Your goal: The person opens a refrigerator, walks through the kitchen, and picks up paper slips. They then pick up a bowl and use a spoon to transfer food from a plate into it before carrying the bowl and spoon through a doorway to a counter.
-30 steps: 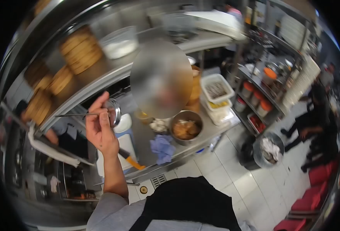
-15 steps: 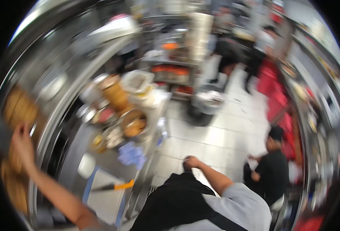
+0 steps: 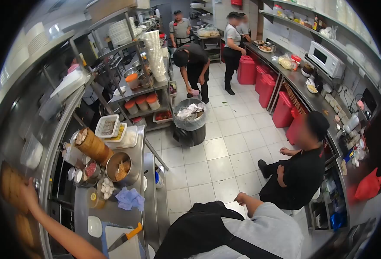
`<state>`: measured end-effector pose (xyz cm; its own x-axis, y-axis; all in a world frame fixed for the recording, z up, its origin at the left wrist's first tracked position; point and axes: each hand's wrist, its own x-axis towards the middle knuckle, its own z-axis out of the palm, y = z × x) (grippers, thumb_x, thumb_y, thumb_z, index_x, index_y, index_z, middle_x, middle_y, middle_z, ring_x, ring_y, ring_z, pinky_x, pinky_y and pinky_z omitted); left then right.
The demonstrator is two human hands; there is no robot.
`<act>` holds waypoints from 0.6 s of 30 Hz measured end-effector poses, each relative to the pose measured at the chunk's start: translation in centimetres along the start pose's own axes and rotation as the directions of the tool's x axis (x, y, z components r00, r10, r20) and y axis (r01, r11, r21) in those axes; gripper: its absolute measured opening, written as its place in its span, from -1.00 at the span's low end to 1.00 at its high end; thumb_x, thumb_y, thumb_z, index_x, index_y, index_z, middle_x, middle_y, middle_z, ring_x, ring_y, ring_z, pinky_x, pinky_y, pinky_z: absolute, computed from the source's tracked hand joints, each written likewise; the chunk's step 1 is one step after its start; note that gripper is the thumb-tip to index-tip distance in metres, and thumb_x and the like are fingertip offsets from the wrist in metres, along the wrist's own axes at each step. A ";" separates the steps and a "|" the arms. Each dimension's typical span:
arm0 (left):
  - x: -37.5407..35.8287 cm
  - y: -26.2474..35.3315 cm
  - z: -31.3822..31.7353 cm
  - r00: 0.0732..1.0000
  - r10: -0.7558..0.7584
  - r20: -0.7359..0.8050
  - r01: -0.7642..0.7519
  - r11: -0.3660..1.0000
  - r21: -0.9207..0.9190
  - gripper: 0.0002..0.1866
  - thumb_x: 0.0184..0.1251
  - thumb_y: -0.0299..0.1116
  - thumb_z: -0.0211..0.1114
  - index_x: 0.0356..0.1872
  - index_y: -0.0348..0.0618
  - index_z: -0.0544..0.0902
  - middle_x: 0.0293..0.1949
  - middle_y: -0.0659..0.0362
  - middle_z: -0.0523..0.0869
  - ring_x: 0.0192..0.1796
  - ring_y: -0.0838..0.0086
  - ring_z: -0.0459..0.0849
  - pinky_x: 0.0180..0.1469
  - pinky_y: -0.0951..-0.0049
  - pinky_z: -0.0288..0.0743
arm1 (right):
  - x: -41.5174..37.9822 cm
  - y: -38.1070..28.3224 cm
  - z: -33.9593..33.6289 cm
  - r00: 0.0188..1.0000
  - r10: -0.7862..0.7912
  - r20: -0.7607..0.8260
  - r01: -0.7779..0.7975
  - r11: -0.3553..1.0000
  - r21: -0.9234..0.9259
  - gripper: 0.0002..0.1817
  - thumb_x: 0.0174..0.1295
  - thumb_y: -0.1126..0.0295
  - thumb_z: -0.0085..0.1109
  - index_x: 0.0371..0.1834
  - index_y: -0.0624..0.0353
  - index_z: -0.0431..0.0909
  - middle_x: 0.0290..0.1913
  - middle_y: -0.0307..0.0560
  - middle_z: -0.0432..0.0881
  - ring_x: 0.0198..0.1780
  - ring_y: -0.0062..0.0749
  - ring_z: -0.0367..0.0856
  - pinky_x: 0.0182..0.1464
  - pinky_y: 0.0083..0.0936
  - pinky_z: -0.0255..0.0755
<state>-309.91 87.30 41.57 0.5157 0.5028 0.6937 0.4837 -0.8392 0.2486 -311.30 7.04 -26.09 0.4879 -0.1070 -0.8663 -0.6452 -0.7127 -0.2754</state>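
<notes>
My left hand (image 3: 28, 190) is raised at the far left against the edge of a steel shelf, beside stacked bamboo steamers (image 3: 10, 186); its grip is hidden. My right hand (image 3: 241, 198) rests by my black apron with fingers curled and nothing seen in it. Below my left arm runs a steel counter (image 3: 112, 213). On it are a white cutting board (image 3: 128, 250) with an orange-handled knife (image 3: 125, 236), a blue cloth (image 3: 129, 198), a steel bowl of food (image 3: 120, 168) and a bamboo steamer stack (image 3: 93, 146).
A lined trash bin (image 3: 189, 121) stands in the tiled aisle. A person in black (image 3: 300, 170) sits low at the right by red containers (image 3: 281, 105). Other workers (image 3: 192, 64) stand farther back. A rack (image 3: 138, 93) holds tubs and stacked bowls.
The view swung from the counter to the long aisle. My left hand went from in front of me, holding a thin metal rod, out to the left shelf. My right hand came into view.
</notes>
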 end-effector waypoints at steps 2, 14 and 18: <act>-0.1 3.8 -0.8 0.996 0.003 -0.088 0.003 0.998 0.066 -0.62 0.31 -0.19 0.17 -0.16 -0.41 0.57 -0.25 -0.16 0.63 -0.18 0.04 0.58 -0.06 0.22 0.40 | -0.4 1.3 0.0 0.999 -0.004 0.040 -0.004 0.979 0.202 -0.66 0.18 0.16 0.15 -0.31 0.30 0.59 -0.33 -0.03 0.68 -0.45 -0.31 0.68 -0.51 -0.38 0.58; 13.2 5.8 9.5 0.986 0.164 0.004 -0.155 0.923 0.352 -0.49 0.39 -0.23 0.04 0.25 -0.35 0.33 0.15 -0.21 0.46 0.22 -0.01 0.41 0.25 0.16 0.28 | -2.0 -0.6 -4.6 0.940 -0.339 -0.029 0.340 0.939 0.042 -0.70 0.12 0.25 0.16 -0.17 0.21 0.63 -0.35 -0.06 0.69 -0.40 -0.36 0.69 -0.41 -0.44 0.60; 15.0 2.8 10.6 0.985 0.094 0.147 -0.135 0.943 0.305 -0.57 0.37 -0.32 0.02 0.19 -0.34 0.40 0.04 -0.24 0.55 0.14 -0.04 0.50 0.16 0.14 0.36 | 1.0 2.6 -5.5 0.898 -0.439 -0.027 0.428 0.887 -0.173 -0.66 0.10 0.14 0.18 -0.17 0.13 0.63 -0.37 -0.13 0.70 -0.41 -0.34 0.70 -0.39 -0.45 0.59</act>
<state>-293.32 94.63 45.49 0.6572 0.4470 0.6069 0.6019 -0.7959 -0.0656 -309.23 1.22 -25.42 0.7373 0.1979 -0.6459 -0.2617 -0.7977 -0.5432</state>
